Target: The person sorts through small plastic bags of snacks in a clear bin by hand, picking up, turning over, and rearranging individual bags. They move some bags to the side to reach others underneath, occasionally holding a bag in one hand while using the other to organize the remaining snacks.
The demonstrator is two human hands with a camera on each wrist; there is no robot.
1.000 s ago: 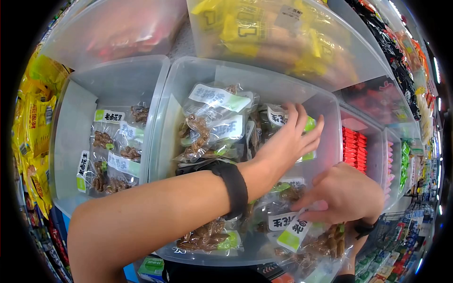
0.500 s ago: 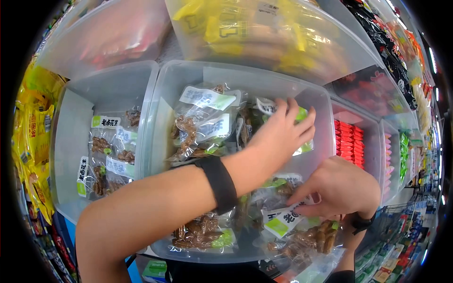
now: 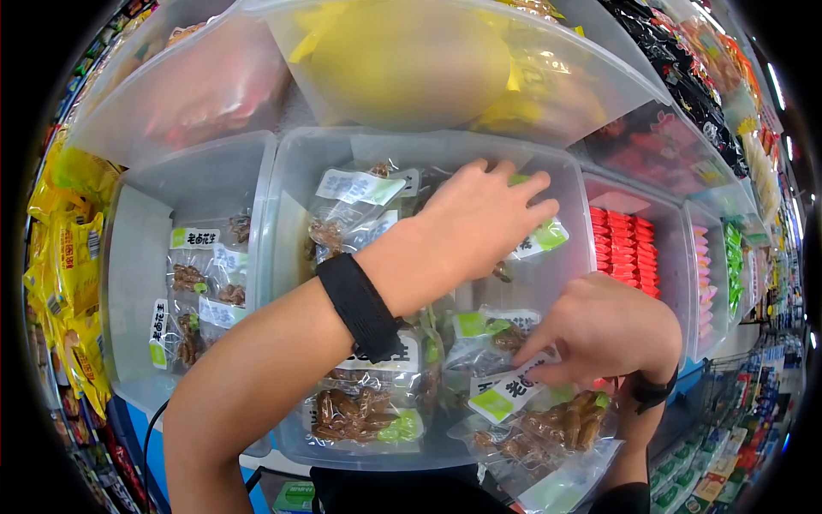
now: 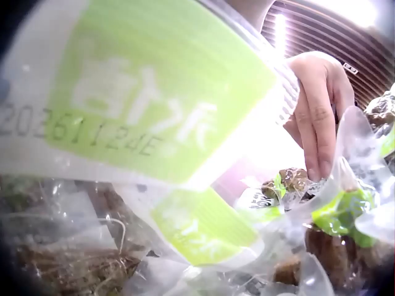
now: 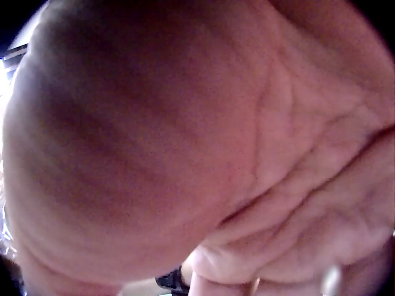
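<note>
In the head view my left hand (image 3: 479,218) reaches across the middle bin (image 3: 282,360), fingers spread over clear packets of brown peanuts at its back right. A green-and-white packet label (image 3: 544,238) shows beneath them. Whether they grip a packet is hidden. My right hand (image 3: 599,330) pinches the corner of a packet (image 3: 565,424) between thumb and forefinger; this packet hangs over the bin's front right edge. In the left wrist view a large green-and-white label (image 4: 166,86) is close to the camera. The right hand's palm (image 5: 185,142) fills most of the right wrist view.
A bin with similar packets (image 3: 195,278) is on the left, beside hanging yellow bags (image 3: 73,265). Red packets (image 3: 623,248) fill a bin on the right. Raised translucent bin fronts (image 3: 591,86) stand behind, and a shopping basket (image 3: 728,385) is at the lower right.
The left hand has shifted slightly left and back over the packets, covering a label seen before. The right hand keeps its pinch on the packet. The head view has shifted a little.
</note>
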